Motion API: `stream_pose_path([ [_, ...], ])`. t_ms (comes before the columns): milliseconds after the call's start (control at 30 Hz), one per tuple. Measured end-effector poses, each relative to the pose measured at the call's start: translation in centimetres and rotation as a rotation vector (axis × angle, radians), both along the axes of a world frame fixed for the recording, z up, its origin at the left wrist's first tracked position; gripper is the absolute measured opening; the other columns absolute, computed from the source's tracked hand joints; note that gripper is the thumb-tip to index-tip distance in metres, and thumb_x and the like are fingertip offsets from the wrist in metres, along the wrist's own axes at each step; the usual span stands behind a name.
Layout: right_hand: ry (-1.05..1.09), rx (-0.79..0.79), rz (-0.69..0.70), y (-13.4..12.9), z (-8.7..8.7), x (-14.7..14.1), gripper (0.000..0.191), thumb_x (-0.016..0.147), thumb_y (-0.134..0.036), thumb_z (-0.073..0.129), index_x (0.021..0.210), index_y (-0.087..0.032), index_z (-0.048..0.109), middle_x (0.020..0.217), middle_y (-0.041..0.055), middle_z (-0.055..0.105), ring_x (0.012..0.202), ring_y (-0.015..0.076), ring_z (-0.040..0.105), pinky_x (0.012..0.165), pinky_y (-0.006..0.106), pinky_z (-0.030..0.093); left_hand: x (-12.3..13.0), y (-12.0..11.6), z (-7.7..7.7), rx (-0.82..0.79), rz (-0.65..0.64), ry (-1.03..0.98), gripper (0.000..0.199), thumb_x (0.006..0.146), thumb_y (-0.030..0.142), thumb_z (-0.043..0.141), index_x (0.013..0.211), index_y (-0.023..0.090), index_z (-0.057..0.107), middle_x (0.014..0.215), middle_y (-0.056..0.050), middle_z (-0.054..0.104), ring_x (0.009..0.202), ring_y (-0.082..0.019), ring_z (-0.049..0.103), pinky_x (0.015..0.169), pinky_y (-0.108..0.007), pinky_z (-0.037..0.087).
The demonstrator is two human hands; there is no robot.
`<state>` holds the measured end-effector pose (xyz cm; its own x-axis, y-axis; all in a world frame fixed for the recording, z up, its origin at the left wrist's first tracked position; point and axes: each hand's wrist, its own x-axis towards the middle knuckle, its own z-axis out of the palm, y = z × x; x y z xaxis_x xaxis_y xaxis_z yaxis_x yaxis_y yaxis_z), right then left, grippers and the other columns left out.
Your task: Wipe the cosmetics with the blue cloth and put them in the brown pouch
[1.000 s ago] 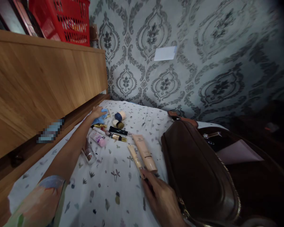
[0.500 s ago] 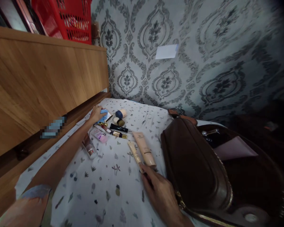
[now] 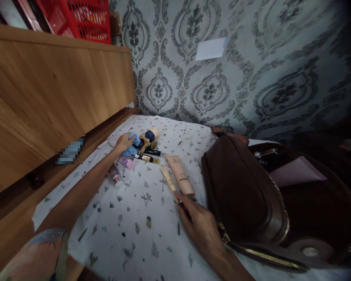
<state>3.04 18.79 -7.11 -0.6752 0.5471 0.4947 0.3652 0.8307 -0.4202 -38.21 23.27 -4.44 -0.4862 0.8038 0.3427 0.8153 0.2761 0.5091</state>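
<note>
My left hand [image 3: 124, 143] is closed on a crumpled blue cloth [image 3: 132, 145] at the far side of the sheet. Right beside the cloth is a square gold-and-black item [image 3: 143, 144], partly covered. My right hand [image 3: 201, 224] has its fingers closed at the near end of a slim beige tube [image 3: 169, 180]; the fingertips are partly hidden. A larger beige tube [image 3: 179, 175] lies alongside. Near my left hand are a gold-and-black cosmetic tube [image 3: 149, 159], a black tube [image 3: 153, 152], a pink-capped tube [image 3: 128, 162] and a clear-capped bottle [image 3: 114, 175].
An open brown leather bag [image 3: 236, 187] with a gold zip sits at the right, a pink flat item [image 3: 298, 171] inside. A blue-and-beige rounded item [image 3: 152, 134] lies at the back. The wooden cabinet [image 3: 58, 86] at left carries a red basket [image 3: 90, 23]. Patterned wall stands behind.
My left hand has shifted the blue cloth to the right, and more of the cloth shows, bunched up. The gold-and-black square has come into sight. My right hand stays at the slim tube.
</note>
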Motion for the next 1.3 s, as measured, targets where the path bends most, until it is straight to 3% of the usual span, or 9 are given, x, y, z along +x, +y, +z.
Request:
stream_pose_path([
  [133,-0.012,0.004,0.001,-0.1,0.0,0.1,0.028,0.096,-0.019,0.045,0.111,-0.018,0.069,0.087,0.0032,0.078,0.065,0.0199,0.073,0.058,0.030,0.057,0.7,0.5,-0.5,-0.073,-0.021,-0.070,0.036,0.083,0.053,0.054,0.073,0.019,0.061,0.071,-0.004,0.066,0.073,-0.023,0.060,0.067,-0.031,0.045],
  [300,-0.037,-0.022,0.009,0.0,0.0,0.1,0.032,0.096,-0.017,0.043,0.116,-0.019,0.067,0.092,0.0045,0.078,0.070,0.0191,0.074,0.061,0.028,0.057,2.3,0.1,0.5,-0.059,-0.109,-0.139,0.042,0.080,0.057,0.059,0.087,0.016,0.065,0.077,-0.003,0.068,0.074,-0.022,0.063,0.063,-0.030,0.049],
  [467,-0.100,-0.035,-0.024,-0.1,0.2,0.1,0.034,0.097,-0.019,0.043,0.120,-0.020,0.067,0.092,0.0047,0.078,0.070,0.0189,0.074,0.061,0.026,0.055,5.3,-1.9,2.2,0.019,-0.186,-0.075,0.042,0.076,0.052,0.067,0.100,0.017,0.066,0.096,-0.005,0.066,0.093,-0.025,0.062,0.082,-0.033,0.050],
  [667,-0.116,-0.054,-0.035,-0.2,0.1,0.1,0.034,0.096,-0.018,0.045,0.121,-0.020,0.068,0.091,0.0037,0.078,0.071,0.0192,0.074,0.062,0.027,0.054,8.6,-4.4,2.1,-0.046,-0.295,-0.022,0.043,0.091,0.056,0.047,0.081,0.017,0.063,0.077,-0.002,0.063,0.076,-0.021,0.060,0.075,-0.031,0.049],
  [800,-0.111,-0.051,-0.026,-0.2,0.1,0.2,0.031,0.096,-0.018,0.046,0.117,-0.022,0.070,0.097,0.0038,0.078,0.076,0.0180,0.074,0.067,0.026,0.055,9.2,-4.0,1.5,-0.056,-0.267,0.020,0.035,0.092,0.047,0.048,0.096,0.017,0.065,0.097,-0.009,0.068,0.094,-0.027,0.061,0.086,-0.037,0.047],
  [933,-0.186,0.018,-0.008,-0.3,0.4,0.2,0.028,0.098,-0.020,0.048,0.107,-0.024,0.074,0.090,0.0044,0.077,0.074,0.0176,0.072,0.066,0.025,0.053,9.8,-3.7,1.5,-0.107,-0.330,0.014,0.029,0.090,0.044,0.053,0.095,0.018,0.067,0.092,-0.007,0.069,0.093,-0.028,0.063,0.086,-0.036,0.048],
  [1067,-0.248,0.041,-0.039,-0.4,0.5,0.0,0.031,0.099,-0.021,0.046,0.114,-0.023,0.073,0.091,0.0058,0.076,0.076,0.0179,0.071,0.068,0.025,0.053,10.4,-4.6,1.8,-0.102,-0.384,0.002,0.028,0.085,0.039,0.059,0.101,0.018,0.066,0.103,-0.008,0.069,0.099,-0.027,0.062,0.090,-0.037,0.047],
  [1300,-0.316,0.028,-0.092,-0.6,0.6,-0.2,0.034,0.098,-0.021,0.046,0.123,-0.021,0.069,0.093,0.0067,0.076,0.075,0.0193,0.071,0.067,0.027,0.052,11.3,-7.1,2.3,-0.175,-0.494,-0.115,0.031,0.085,0.039,0.058,0.106,0.017,0.065,0.097,-0.005,0.070,0.087,-0.023,0.064,0.077,-0.032,0.049],
])
